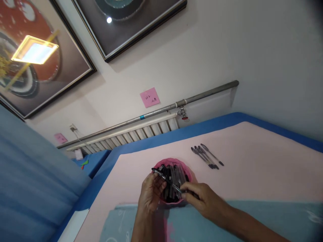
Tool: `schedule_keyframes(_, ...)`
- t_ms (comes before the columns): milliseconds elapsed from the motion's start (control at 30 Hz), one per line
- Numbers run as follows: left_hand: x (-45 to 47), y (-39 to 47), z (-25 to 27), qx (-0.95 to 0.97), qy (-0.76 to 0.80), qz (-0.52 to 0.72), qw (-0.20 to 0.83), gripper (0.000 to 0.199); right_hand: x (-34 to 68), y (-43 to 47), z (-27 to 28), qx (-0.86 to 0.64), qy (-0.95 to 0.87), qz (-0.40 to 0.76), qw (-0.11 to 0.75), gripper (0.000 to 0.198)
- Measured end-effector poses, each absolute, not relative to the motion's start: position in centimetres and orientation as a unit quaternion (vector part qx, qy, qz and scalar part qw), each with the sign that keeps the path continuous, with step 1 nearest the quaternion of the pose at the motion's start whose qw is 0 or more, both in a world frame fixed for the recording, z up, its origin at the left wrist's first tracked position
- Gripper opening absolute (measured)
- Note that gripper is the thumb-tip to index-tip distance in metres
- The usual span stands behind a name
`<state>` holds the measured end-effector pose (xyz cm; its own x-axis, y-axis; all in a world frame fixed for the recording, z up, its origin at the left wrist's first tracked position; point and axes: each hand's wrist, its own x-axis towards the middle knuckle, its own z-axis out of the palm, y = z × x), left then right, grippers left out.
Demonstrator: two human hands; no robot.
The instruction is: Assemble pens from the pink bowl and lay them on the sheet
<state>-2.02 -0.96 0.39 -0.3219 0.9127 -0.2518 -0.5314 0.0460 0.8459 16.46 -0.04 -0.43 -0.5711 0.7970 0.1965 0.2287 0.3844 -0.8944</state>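
We see a slim pen (174,186) held slantwise above a round pink basket (171,160), its dark, glossy upper end at the left and its narrow barrel running down to the right. The right hand (202,198) is closed on the pen's lower end, thumb and fingers pinched together around the dark part. The left hand (150,190) is half curled at the upper end, its fingers bent beneath the shaft; shadow and slight blur keep us from telling how firmly it grips. Below, we find the basket with its wavy, scalloped rim, filled with clear, tube-like plastic pieces (179,174) and smaller black parts (166,196), packed closely together. To the right, near the basket, a cluster of what look like four pens (205,157) lies slanted on the smooth, pale pink surface (242,158), the shafts slender and the ends dark. A blue covering (214,125) borders the far side, and a soft blue-green cloth (264,213) with pale markings spreads along the near edge. Beyond, we see a ribbed radiator (142,135) under a dull metal pipe (209,93), a square pink paper note (149,97) with handwriting on the wall, and a blue curtain (32,178) hanging in folds at left.
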Motion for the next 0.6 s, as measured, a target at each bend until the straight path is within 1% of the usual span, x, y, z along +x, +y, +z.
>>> schedule_keyframes(100,-1.8,-1.2,0.2,0.216,0.485,0.653,0.54,0.026,16.3,0.0,-0.9,-0.328,-0.762,0.447,0.335,0.015)
schedule_keyframes(200,-1.4,-1.5,-0.1,0.235,0.496,0.64,0.539,0.03,16.0,0.0,-1.3,-0.327,-0.752,0.46,0.339,0.014)
schedule_keyframes(433,0.1,-2.2,-1.1,0.272,0.505,0.615,0.542,0.029,15.5,-0.9,-1.2,-0.345,-0.726,0.489,0.34,0.014)
schedule_keyframes(533,0.3,-2.2,-1.1,0.283,0.51,0.613,0.533,0.029,15.3,-0.9,-1.1,-0.359,-0.731,0.474,0.334,0.014)
schedule_keyframes(600,-0.1,-1.9,-0.6,0.291,0.516,0.615,0.521,0.03,15.7,-0.1,-1.1,-0.385,-0.735,0.443,0.339,0.016)
